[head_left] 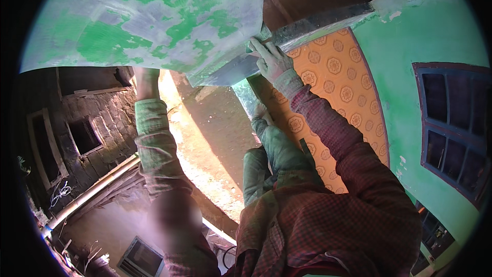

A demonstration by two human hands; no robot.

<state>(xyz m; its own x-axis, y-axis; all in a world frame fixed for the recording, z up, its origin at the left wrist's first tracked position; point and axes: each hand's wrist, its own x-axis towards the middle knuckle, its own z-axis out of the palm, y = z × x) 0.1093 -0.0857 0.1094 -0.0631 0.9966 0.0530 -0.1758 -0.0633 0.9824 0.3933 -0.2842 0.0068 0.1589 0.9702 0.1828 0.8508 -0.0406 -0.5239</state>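
A wall [154,15] with patchy green and pale grey paint fills the top left. At its lower right corner, my right hand [274,61] presses against the edge, index finger stretched along it and the other fingers curled. A small greenish piece [250,47] shows under those fingertips; its kind I cannot make out. My left arm reaches up to the wall's lower edge on the left, where only the wrist and part of my left hand [147,78] show. The wall's edge hides its fingers. Both sleeves look dusty.
My bare foot [260,109] rests on a narrow ledge [246,96]. Below right lies an orange patterned floor [328,66], bordered by a green wall [405,36] with a blue-framed window [456,118]. Sunlit dirt ground [205,118] and a weathered building [97,118] lie left.
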